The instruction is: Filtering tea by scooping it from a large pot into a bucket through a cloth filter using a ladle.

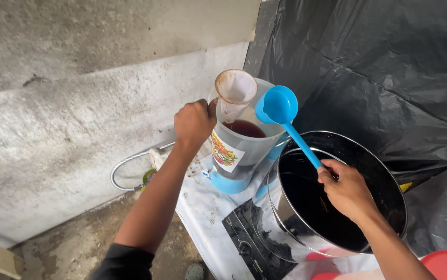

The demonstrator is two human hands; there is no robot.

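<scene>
- Head view: a cloth strainer [235, 87] on a round rim is held over the mouth of a clear plastic jug [244, 140] by the left hand [195, 123], whose fingers are closed around the strainer's handle at the jug's edge.
- The cloth bag of the strainer is seen hanging down inside the jug, above a dark reddish-brown liquid [245, 128] that fills the jug partway.
- The jug is stood on a light blue base on a white sheet [202, 212], and a coloured label is carried on its side.
- A blue plastic ladle [279, 106] is gripped by the right hand [346, 190], the fingers wrapped around the lower end of its long handle; its bowl is raised just beside the strainer, over the jug's rim.
- Below the right hand, a large steel pot [332, 194] filled with dark liquid is set on a black stove [249, 243].
- Black plastic sheeting [379, 67] is hung behind the pot, and a grey concrete wall [78, 119] is seen to the left.
- A flexible metal hose [125, 168] is lying near the wall's foot.
</scene>
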